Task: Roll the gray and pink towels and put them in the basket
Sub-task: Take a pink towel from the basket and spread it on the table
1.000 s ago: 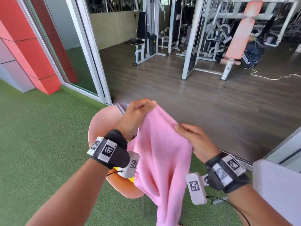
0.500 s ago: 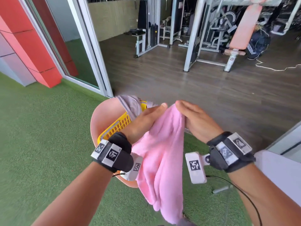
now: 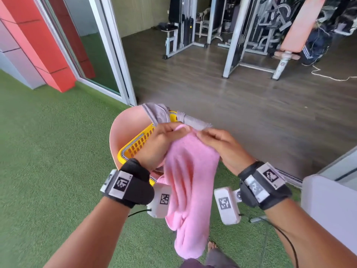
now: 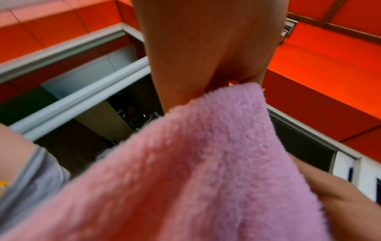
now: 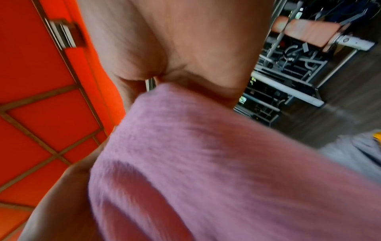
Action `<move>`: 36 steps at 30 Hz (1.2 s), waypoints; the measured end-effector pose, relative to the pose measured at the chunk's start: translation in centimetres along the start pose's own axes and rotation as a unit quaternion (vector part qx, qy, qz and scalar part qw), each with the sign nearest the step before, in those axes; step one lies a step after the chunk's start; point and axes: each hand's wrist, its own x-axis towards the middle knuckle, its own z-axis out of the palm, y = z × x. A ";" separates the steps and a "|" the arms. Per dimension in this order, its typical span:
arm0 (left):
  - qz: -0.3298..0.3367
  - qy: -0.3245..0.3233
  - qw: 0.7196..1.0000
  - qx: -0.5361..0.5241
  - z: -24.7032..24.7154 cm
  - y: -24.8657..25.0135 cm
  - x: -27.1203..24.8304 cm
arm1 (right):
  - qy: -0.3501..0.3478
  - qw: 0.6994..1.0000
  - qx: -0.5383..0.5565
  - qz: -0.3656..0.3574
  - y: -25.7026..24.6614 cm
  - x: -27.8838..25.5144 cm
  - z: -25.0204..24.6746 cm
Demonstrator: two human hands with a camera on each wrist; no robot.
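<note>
Sitting on a pink round chair (image 3: 123,132) at the left, the yellow basket (image 3: 135,146) has the gray towel (image 3: 160,115) draped over its far rim. Beside it, the left hand (image 3: 160,146) pinches the pink towel (image 3: 189,180) at its top edge; the right hand (image 3: 222,146) pinches the same edge just beside, fingers curled on the cloth, which hangs down between the wrists.
</note>
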 end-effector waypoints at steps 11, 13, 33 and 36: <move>-0.010 0.002 1.000 0.015 -0.8 -1.1 -2.2 | -0.012 1.000 -0.005 -0.009 0.6 0.4 2.1; 0.016 0.046 0.999 -0.016 -2.0 -0.4 -1.9 | -0.046 0.998 0.007 0.033 1.9 -0.6 2.5; -0.012 -0.015 1.000 0.007 -0.6 -1.1 -3.4 | -0.013 0.998 0.064 -0.010 -1.5 0.6 2.5; 0.054 0.067 0.995 -0.041 -3.0 0.5 -2.4 | -0.062 0.996 0.029 0.050 0.8 -0.6 2.6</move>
